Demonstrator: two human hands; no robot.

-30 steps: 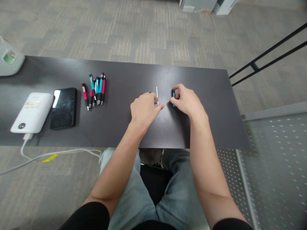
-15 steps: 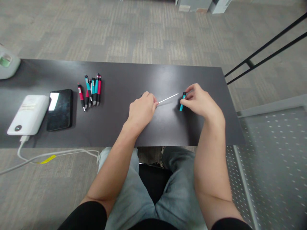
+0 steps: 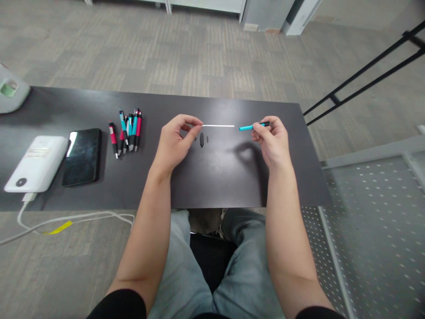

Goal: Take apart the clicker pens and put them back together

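Between the thumb and finger of my left hand is the end of a thin white pen refill, which points right. My right hand pinches a blue pen barrel with a black end. The barrel's blue end faces the refill's free tip across a small gap. On the table below the refill lie a black pen grip and a small spring-like part. Another tiny piece beside my left thumb is too small to name.
Several red and blue pens lie in a group on the dark table. Farther left are a black phone-like device and a white power bank with a white cable. A white object stands at the far left corner.
My left hand has moved left and up, uncovering the small parts, and the refill is now level. My right hand has turned the blue barrel from upright to lying sideways.
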